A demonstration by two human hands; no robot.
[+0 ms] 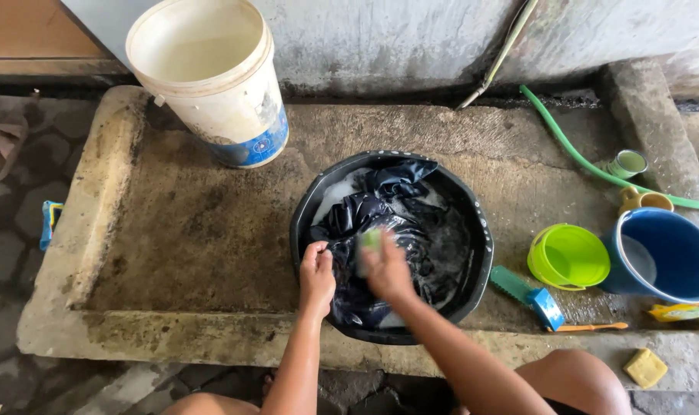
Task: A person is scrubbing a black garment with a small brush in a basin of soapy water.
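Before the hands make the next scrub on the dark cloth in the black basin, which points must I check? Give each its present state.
1. Left hand grips the dark wet cloth: ok.
2. Right hand holds a small green object, too blurred to identify: cannot tell.
3. Round black plastic basin sits flat on the concrete slab: ok.
4. Soapy water in the basin: ok.
5. Teal scrub brush lies beside the basin: ok.

Black basin (480,230), dark navy cloth (388,207) — lime-green bowl (568,257), blue bucket (664,253), white pail (211,77).
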